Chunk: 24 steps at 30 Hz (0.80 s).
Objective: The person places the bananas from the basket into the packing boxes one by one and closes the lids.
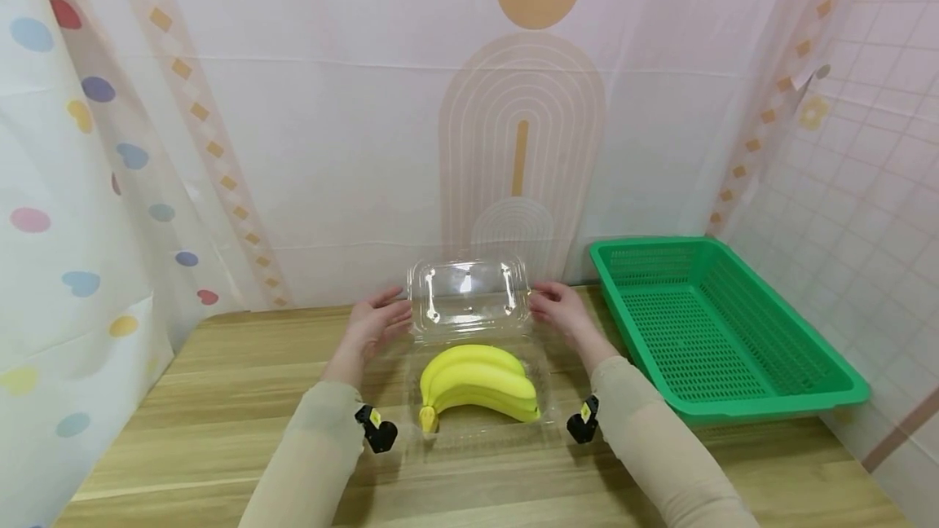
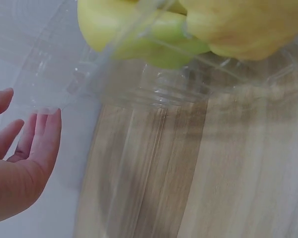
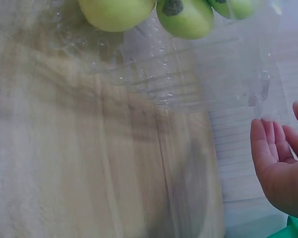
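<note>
A clear plastic box lies on the wooden table with a bunch of yellow bananas inside. Its transparent lid stands raised at the back. At the lid's left edge is my left hand, fingertips touching it, fingers fairly straight; the left wrist view shows this hand beside the clear plastic. My right hand is at the lid's right edge in the same way, and the right wrist view has its fingers at the plastic's corner. Neither hand is curled round the lid.
To the right stands a green plastic basket with slotted walls and base. Behind the wooden table hangs a patterned curtain, close behind the lid. Another curtain with coloured dots hangs at the left.
</note>
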Tool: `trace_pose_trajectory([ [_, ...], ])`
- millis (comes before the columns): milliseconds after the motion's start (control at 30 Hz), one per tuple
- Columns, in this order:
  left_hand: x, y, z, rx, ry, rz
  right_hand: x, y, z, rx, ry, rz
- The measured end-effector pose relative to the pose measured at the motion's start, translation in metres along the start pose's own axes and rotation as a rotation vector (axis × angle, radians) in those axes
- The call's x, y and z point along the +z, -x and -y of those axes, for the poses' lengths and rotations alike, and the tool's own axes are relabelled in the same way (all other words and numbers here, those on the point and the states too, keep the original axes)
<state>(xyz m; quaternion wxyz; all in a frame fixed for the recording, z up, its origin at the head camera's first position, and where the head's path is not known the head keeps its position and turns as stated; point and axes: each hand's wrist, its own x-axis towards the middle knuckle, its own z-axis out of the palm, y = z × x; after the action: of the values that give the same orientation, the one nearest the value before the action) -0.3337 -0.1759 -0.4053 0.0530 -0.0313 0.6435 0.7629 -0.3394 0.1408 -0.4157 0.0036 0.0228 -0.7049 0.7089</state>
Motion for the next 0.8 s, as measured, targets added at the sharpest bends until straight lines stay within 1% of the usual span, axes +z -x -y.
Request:
trace_pose_trajectory([
  [167, 0.000, 0.003, -0.002, 0.034, -0.041, 0.001, 0.000, 0.003, 0.001, -0.058, 0.017, -0.006],
  [333, 0.001, 0.006, -0.005, 0.062, -0.073, -0.017, -0.001, 0.005, 0.002, -0.099, 0.033, -0.017],
  [500, 0.000, 0.007, -0.006, 0.085, -0.094, -0.039, 0.000, 0.005, 0.005, -0.117, 0.046, -0.027],
  [667, -0.003, 0.008, -0.007, 0.113, -0.113, -0.030, 0.001, 0.007, 0.009, -0.127, 0.064, -0.031],
  [800, -0.005, 0.010, -0.008, 0.137, -0.157, -0.014, 0.001, 0.010, 0.012, -0.144, 0.082, -0.033],
])
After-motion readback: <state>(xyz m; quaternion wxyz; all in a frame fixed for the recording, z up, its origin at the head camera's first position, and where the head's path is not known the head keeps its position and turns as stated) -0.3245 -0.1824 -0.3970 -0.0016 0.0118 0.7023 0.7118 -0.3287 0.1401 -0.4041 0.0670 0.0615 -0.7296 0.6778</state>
